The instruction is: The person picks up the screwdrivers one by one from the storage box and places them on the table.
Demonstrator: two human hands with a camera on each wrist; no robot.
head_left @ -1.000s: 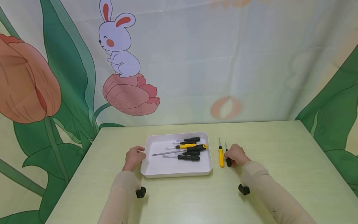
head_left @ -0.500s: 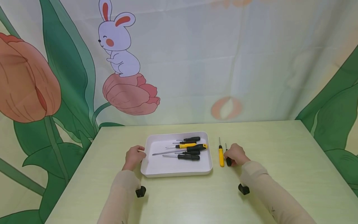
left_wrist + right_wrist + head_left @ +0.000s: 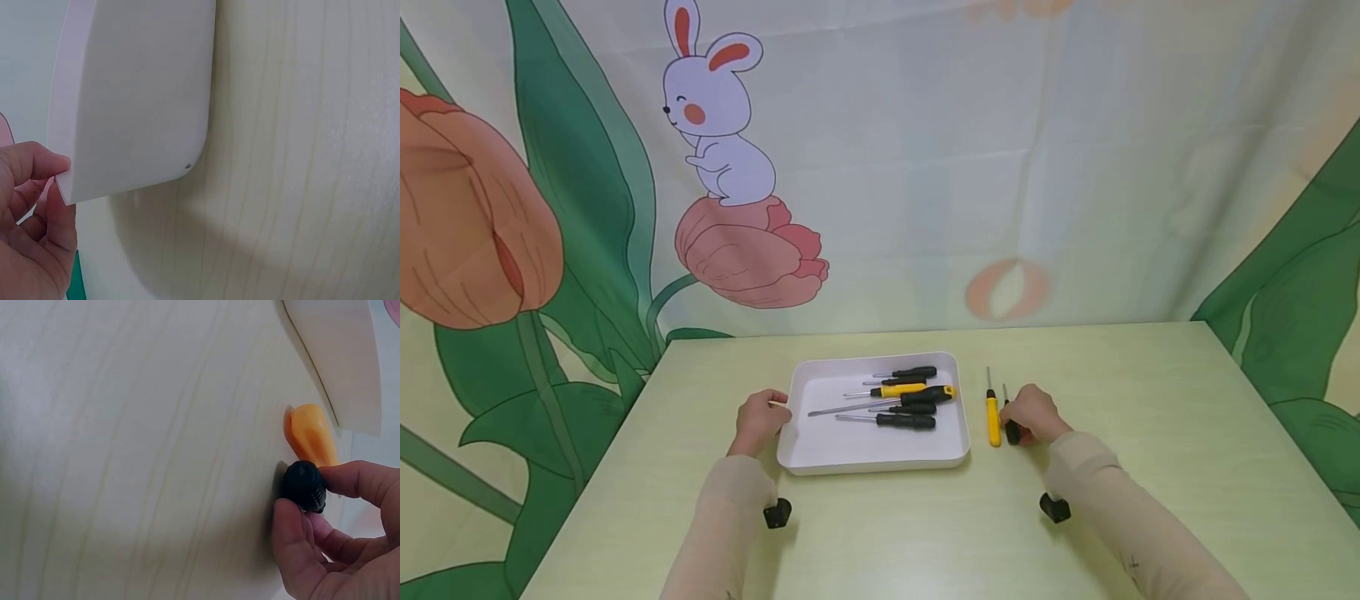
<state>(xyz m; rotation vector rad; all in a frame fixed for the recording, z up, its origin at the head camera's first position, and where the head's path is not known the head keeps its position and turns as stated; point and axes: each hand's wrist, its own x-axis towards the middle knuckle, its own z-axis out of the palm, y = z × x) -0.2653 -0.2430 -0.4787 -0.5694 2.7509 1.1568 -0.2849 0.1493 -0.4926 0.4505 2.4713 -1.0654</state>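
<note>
My left hand (image 3: 762, 421) pinches the left rim of a white tray (image 3: 835, 458); in the left wrist view the thumb and fingers (image 3: 50, 162) close on its edge. Across the tray lie several screwdrivers, among them a large black-and-yellow screwdriver (image 3: 928, 396) and a black screwdriver (image 3: 906, 422) nearest me. To the tray's right, my right hand (image 3: 1036, 415) pinches the handle of a small black screwdriver (image 3: 303, 484), its shaft pointing away from me. Just left of it a yellow screwdriver (image 3: 993, 421) rests on the table. My right fingers partly cover the black handle.
The light wooden table (image 3: 895, 533) ends at a back edge against a printed curtain (image 3: 910, 167) with a rabbit and tulips. A small black device (image 3: 777, 513) hangs at the left wrist, and another black device (image 3: 1055, 507) at the right.
</note>
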